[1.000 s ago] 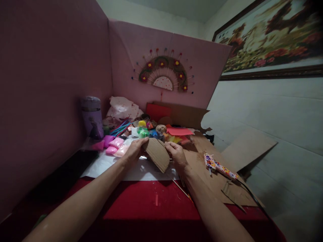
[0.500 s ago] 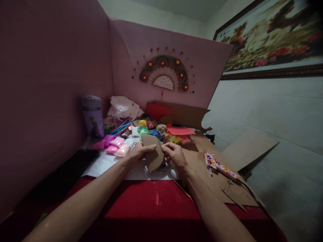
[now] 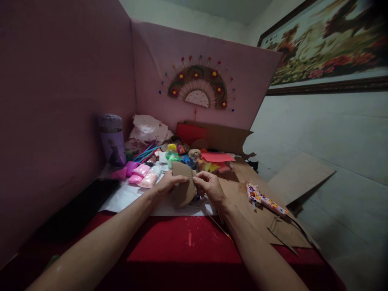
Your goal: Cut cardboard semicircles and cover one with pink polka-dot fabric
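Note:
A cut piece of brown cardboard [image 3: 184,186] with a curved right edge is tilted up over the white sheet [image 3: 117,201]. My left hand [image 3: 168,184] grips it from the left, thumb flat across its near face and fingers hidden behind. At the curved edge, my right hand [image 3: 209,185] is closed in a pinch, thumb and forefinger together on the rim. Whether a smaller bit sits between those fingertips is too fine to see. Thin strips [image 3: 220,228] lie below my right wrist.
Pink clay packets [image 3: 141,170], a twine ball [image 3: 194,153] and red paper [image 3: 217,157] lie behind my hands. A patterned glue gun [image 3: 266,201] with a cord rests on cardboard [image 3: 239,218] at right. A purple tumbler [image 3: 112,141] stands left. A decorated half-ring [image 3: 197,83] hangs on the pink board.
The cardboard piece has turned a little, its lower end shifting slightly and its face looking darker. Both hands keep nearly the same place and grip.

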A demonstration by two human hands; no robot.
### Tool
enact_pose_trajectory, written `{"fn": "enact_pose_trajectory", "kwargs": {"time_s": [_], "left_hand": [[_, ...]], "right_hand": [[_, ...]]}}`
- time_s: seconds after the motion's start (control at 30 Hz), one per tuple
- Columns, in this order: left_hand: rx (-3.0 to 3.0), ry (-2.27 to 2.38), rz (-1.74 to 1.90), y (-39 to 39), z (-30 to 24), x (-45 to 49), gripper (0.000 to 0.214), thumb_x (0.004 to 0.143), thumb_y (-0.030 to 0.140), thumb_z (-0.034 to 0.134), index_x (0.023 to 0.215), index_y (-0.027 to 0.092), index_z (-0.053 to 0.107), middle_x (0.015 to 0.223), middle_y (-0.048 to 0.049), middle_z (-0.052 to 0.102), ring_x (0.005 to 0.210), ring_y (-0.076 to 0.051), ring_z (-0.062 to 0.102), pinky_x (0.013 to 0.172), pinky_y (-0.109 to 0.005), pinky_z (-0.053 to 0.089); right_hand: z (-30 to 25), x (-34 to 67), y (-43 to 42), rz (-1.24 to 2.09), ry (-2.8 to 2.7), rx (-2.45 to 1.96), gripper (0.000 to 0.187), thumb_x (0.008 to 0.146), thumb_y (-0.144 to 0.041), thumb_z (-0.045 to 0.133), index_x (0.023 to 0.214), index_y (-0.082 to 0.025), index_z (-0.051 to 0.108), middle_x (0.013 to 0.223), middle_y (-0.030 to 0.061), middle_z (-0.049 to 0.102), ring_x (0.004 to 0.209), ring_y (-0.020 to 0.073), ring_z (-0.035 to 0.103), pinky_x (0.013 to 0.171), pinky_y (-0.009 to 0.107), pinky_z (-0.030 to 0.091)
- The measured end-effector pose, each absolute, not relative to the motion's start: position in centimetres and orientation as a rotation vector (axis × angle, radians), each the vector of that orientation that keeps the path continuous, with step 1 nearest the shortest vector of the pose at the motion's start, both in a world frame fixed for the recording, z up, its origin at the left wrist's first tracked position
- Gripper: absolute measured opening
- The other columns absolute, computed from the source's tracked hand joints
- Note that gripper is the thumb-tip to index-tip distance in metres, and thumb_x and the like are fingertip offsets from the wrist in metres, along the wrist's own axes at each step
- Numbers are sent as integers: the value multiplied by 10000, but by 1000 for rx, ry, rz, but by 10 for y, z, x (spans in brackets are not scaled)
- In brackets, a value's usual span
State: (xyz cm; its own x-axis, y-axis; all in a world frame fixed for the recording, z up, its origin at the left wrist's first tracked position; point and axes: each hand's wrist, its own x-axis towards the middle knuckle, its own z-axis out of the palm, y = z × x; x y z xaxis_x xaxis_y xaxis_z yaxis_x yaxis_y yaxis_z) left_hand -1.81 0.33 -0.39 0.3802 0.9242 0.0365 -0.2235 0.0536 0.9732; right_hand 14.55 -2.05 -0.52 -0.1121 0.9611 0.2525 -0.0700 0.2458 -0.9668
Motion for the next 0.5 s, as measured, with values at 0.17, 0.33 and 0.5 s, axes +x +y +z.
{"fn": "enact_pose_trajectory", "kwargs": {"time_s": [0.17,0.33,0.5], "left_hand": [[1187,720,999,2,-2,-18,316,598,233,673,889,126,610,733,-33,668,627,-165,602,607,-278,448],[1186,693,994,0,-1,-19,287,617,223,644,880,117,608,726,-39,668,614,-161,597,586,-268,445],[1173,729,1012,0,-2,-19,289,607,213,650,877,121,604,694,-27,660,597,-159,594,569,-265,443]], "right_hand": [[-7,146,-19,1143,-1365,-916,255,697,-381,625,599,-177,507,413,-70,477,311,60,386,319,177,283],[-7,146,-19,1154,-1375,-901,323,755,-464,550,612,-178,508,420,-65,471,311,59,384,318,177,272],[-4,145,-22,1128,-1391,-907,249,688,-381,656,632,-166,545,426,-72,475,331,52,377,331,173,272]]}}
